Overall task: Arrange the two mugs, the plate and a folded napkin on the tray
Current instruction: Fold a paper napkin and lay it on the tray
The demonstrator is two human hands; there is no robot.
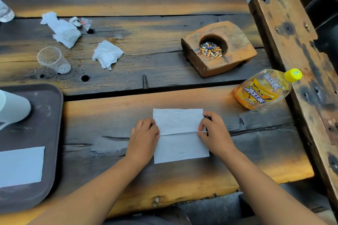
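A white napkin (180,136) lies flat on the wooden table in front of me, with a crease across its middle. My left hand (144,134) pinches its left edge at the crease. My right hand (213,130) pinches the right edge at the same height. A dark brown tray (43,128) sits at the left edge of the view. On the tray stands a white mug (13,107), cut off by the frame, and a folded white napkin (21,166) lies near its front. No plate is in view.
A wooden ashtray block (236,42) with cigarette butts sits at the back right. A yellow drink bottle (265,89) lies right of the napkin. Crumpled tissues (107,54) (63,30) and a tipped clear plastic cup (53,60) lie at the back left. A wooden beam (292,42) borders the right.
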